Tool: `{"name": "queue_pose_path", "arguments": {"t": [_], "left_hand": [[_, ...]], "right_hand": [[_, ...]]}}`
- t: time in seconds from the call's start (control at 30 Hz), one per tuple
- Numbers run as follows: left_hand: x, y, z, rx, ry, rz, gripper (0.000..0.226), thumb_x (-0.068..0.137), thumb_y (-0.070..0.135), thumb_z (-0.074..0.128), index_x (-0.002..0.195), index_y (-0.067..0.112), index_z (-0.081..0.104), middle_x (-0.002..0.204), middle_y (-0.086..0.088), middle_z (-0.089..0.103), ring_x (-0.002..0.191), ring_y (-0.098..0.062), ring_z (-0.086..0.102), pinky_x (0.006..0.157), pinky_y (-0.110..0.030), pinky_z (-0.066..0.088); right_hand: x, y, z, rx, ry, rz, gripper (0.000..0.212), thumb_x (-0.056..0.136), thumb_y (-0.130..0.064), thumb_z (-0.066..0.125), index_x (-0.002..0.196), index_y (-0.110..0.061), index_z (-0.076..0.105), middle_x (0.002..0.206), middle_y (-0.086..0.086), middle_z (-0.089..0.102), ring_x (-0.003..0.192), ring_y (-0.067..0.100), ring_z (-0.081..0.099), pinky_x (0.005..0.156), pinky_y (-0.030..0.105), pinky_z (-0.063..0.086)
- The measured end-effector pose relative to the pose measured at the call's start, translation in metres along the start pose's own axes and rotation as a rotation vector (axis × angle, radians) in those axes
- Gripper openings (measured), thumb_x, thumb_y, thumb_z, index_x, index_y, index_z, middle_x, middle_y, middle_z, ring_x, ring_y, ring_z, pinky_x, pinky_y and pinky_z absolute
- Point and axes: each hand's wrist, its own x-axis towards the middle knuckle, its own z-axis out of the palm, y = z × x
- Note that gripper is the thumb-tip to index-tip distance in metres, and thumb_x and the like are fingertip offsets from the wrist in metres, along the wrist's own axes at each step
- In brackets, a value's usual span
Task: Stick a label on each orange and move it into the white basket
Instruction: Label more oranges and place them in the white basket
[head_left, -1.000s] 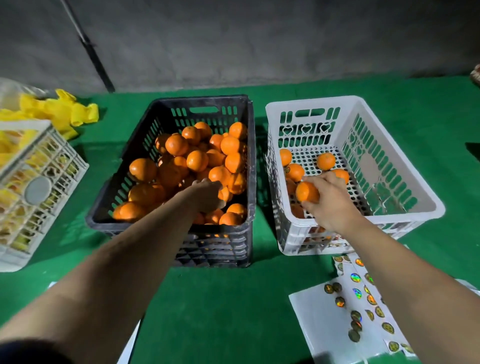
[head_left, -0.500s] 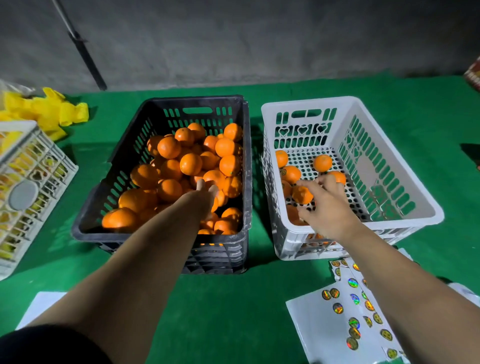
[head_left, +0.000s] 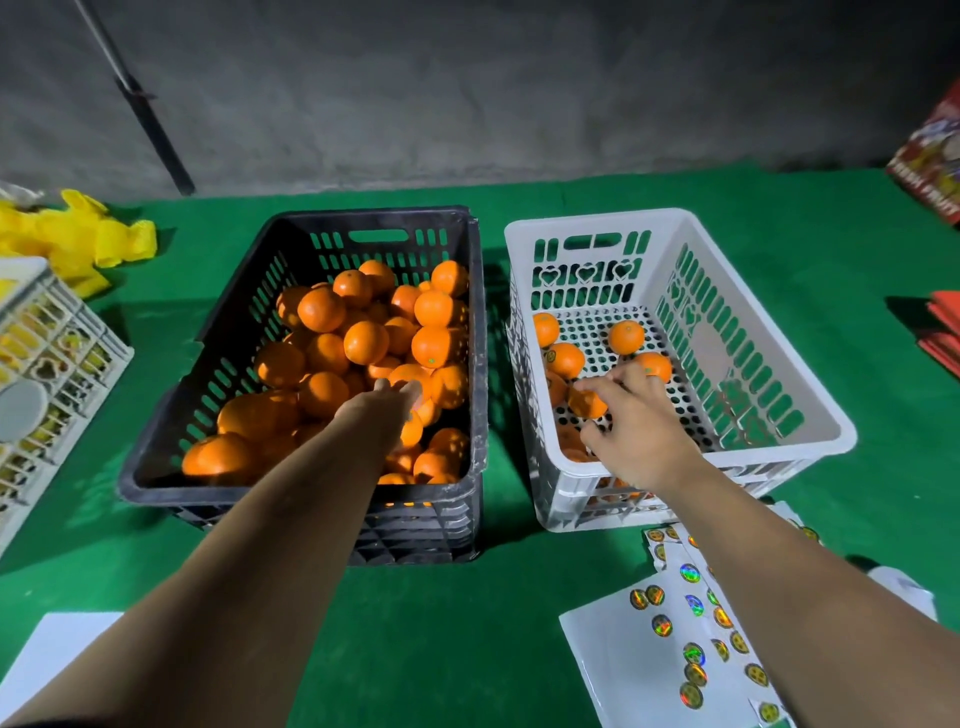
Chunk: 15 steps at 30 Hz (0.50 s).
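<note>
Right hand (head_left: 636, 431), fingers spread loose, above a round orange (head_left: 584, 401) in the perforated white basket (head_left: 810, 410); left hand (head_left: 382, 415), fingers extended, touches glossy oranges (head_left: 363, 343) in the slotted black crate (head_left: 171, 415)

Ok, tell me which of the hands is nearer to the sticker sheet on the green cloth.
Right. The right hand is inside the white basket, just beyond the sticker sheet. The left hand is over the oranges in the black crate, farther left.

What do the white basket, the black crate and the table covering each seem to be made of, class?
White basket: looks like moulded plastic, smooth with a slight sheen, with slotted walls and heart cut-outs.
Black crate: likely harder plastic, duller and scuffed, with a slotted grid.
Table covering: seems to be green felt or similar cloth, matt and slightly fuzzy.
</note>
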Motion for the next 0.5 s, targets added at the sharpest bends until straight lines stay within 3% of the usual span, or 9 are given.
{"name": "queue_pose_path", "arguments": {"t": [0.1,0.23,0.3,0.37,0.5], "left_hand": [[0.000,-0.001,-0.005,-0.032,-0.039,0.000,0.099,0.088,0.027,0.081,0.161,0.024,0.014,0.152,-0.023,0.028,0.099,-0.031,0.066,0.079,-0.039,0.063],[-0.018,0.008,-0.028,-0.275,0.127,0.121,0.070,0.098,0.039,0.069,0.156,0.014,0.036,0.152,-0.021,0.034,0.100,-0.020,0.056,0.079,-0.025,0.051],[-0.038,0.014,-0.034,-0.392,0.314,0.166,0.081,0.085,0.039,0.084,0.151,0.025,0.041,0.146,-0.016,0.033,0.106,-0.028,0.051,0.083,-0.030,0.046],[-0.070,0.025,-0.031,-0.496,0.493,0.296,0.083,0.078,0.040,0.089,0.147,0.035,0.043,0.139,-0.006,0.034,0.112,-0.018,0.041,0.091,-0.029,0.042],[-0.148,0.053,0.002,-0.687,0.628,0.612,0.074,0.079,0.044,0.087,0.138,0.052,0.043,0.132,0.011,0.033,0.111,0.006,0.042,0.094,-0.007,0.040]], "right_hand": [[0.000,0.000,0.000,-0.004,0.001,0.017,0.049,0.094,-0.029,0.062,0.142,-0.031,0.055,0.129,-0.003,0.037,0.121,0.022,0.031,0.111,0.038,0.032],[0.000,-0.001,-0.002,0.013,-0.019,0.012,0.049,0.094,-0.031,0.060,0.143,-0.032,0.053,0.129,-0.004,0.037,0.123,0.021,0.031,0.112,0.040,0.033],[-0.001,-0.001,-0.002,0.010,-0.015,0.002,0.048,0.095,-0.031,0.059,0.143,-0.032,0.053,0.128,-0.004,0.038,0.123,0.022,0.032,0.113,0.041,0.034],[-0.003,-0.003,-0.004,0.009,0.004,-0.014,0.046,0.096,-0.030,0.059,0.142,-0.028,0.054,0.125,-0.004,0.041,0.120,0.022,0.035,0.112,0.041,0.035],[-0.017,-0.014,-0.009,0.001,0.129,-0.105,0.040,0.098,-0.020,0.061,0.137,-0.013,0.059,0.122,0.008,0.049,0.113,0.029,0.042,0.103,0.047,0.039]]}}
